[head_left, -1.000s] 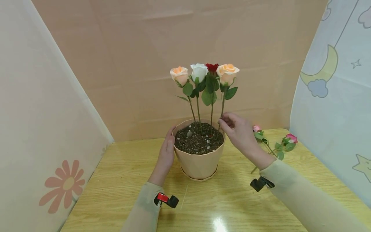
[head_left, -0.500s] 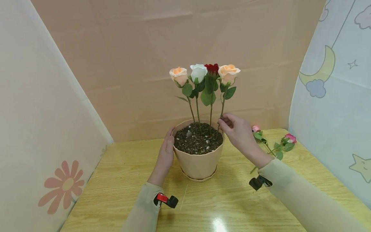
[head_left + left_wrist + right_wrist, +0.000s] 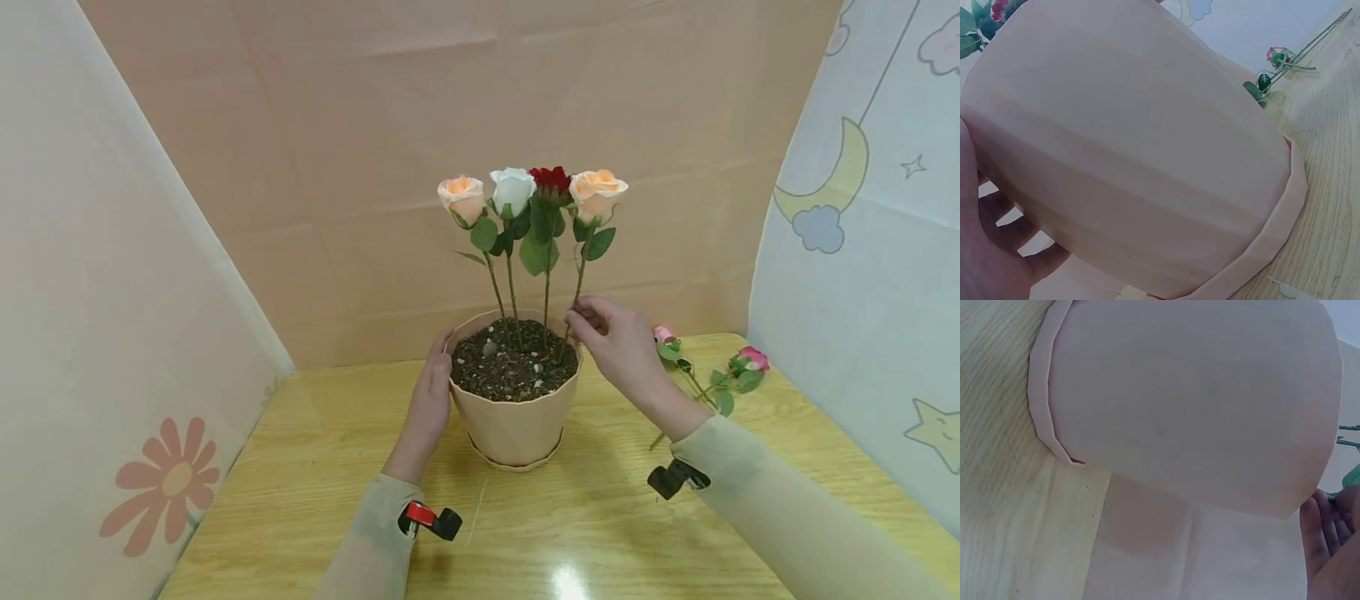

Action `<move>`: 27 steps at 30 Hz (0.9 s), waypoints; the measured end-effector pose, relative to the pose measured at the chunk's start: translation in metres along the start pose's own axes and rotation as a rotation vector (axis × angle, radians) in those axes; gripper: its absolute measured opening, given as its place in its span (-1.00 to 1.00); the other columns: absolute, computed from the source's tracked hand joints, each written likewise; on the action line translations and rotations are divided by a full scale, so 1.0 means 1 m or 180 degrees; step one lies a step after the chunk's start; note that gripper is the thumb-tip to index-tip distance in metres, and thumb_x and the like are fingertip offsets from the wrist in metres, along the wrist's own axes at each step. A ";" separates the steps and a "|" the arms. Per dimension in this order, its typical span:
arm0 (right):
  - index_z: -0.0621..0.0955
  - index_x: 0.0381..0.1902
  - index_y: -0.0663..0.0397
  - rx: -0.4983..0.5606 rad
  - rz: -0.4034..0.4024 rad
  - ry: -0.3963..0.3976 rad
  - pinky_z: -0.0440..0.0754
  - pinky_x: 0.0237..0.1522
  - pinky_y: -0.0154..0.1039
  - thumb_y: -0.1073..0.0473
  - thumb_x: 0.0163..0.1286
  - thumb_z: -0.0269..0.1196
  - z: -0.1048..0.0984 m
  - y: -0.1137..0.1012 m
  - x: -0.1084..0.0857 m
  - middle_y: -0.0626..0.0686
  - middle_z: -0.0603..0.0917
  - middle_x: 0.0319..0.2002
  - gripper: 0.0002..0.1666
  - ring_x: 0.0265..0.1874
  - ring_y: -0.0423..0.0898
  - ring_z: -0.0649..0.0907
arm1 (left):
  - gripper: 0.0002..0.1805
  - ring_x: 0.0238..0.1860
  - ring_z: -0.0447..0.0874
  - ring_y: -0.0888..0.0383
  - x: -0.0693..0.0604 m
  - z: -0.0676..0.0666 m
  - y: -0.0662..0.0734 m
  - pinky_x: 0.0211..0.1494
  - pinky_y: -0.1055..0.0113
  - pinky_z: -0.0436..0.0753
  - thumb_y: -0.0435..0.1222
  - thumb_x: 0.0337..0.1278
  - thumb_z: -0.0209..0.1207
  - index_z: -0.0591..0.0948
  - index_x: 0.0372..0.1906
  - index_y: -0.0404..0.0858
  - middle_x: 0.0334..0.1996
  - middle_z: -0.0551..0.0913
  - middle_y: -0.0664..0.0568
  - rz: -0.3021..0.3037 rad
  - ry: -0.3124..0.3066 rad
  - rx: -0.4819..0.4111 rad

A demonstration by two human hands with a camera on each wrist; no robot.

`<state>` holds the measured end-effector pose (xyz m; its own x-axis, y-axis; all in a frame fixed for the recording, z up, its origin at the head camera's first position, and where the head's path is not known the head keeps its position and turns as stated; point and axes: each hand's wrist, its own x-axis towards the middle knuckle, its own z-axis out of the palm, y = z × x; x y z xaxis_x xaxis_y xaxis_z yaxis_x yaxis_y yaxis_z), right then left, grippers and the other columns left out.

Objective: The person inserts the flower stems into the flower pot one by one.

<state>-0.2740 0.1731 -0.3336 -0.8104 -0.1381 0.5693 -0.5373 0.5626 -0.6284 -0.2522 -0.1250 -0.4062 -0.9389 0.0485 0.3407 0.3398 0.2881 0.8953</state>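
Note:
A peach flowerpot (image 3: 517,429) filled with dark soil (image 3: 498,375) stands on a saucer on the table. My left hand (image 3: 431,387) lies against the pot's left side, fingers extended along its wall; the left wrist view shows the pot wall (image 3: 1129,137) close up. At the pot's right rim, my right hand (image 3: 618,337) pinches the stem of a peach rose (image 3: 597,197), whose lower end is in the soil. Planted beside it are another peach rose (image 3: 462,200), a white rose (image 3: 513,192) and a red flower (image 3: 551,181). The right wrist view shows my right fingertips (image 3: 1313,519) near the rim.
Two pink roses lie on the table at the right, one paler (image 3: 663,333) and one deeper pink (image 3: 752,358), their stems partly behind my right arm. Peach cloth (image 3: 360,167) hangs behind the table, with printed panels at both sides.
The pinched rose's head has shifted slightly right, leaning a little more away from the red flower. The right hand keeps its pinch on the stem, and the left hand stays on the pot.

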 end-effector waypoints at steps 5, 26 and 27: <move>0.82 0.04 0.13 0.0031 0.0038 0.0097 0.65 -0.18 -0.35 0.09 0.72 0.30 -0.001 0.005 -0.006 0.04 0.85 -0.19 -0.75 -0.24 -0.05 0.80 | -0.38 0.76 0.00 -0.18 -0.001 0.002 0.000 0.70 -0.34 0.09 0.05 0.89 -0.35 0.15 0.81 0.05 0.78 0.08 -0.03 -0.0024 -0.0040 -0.0028; 0.85 -0.07 0.06 -0.0321 -0.0114 0.0019 0.71 -0.28 0.00 0.11 0.73 0.28 0.001 0.006 -0.004 0.02 0.87 -0.27 -0.75 -0.32 -0.04 0.82 | -0.38 0.76 0.00 -0.15 0.000 0.000 0.000 0.70 -0.32 0.08 0.03 0.89 -0.36 0.14 0.81 0.06 0.78 0.08 -0.01 -0.0015 -0.0026 0.0012; 0.85 -0.09 0.06 -0.0325 -0.0120 0.0002 0.70 -0.29 -0.01 0.11 0.73 0.27 0.001 0.007 -0.004 0.01 0.87 -0.27 -0.75 -0.33 -0.04 0.82 | -0.38 0.76 0.00 -0.15 0.000 0.000 0.000 0.70 -0.32 0.08 0.03 0.89 -0.36 0.14 0.81 0.05 0.78 0.08 -0.01 -0.0017 -0.0025 0.0014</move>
<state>-0.2746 0.1765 -0.3405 -0.7899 -0.1603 0.5919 -0.5409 0.6370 -0.5493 -0.2524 -0.1250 -0.4062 -0.9411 0.0544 0.3338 0.3347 0.2925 0.8958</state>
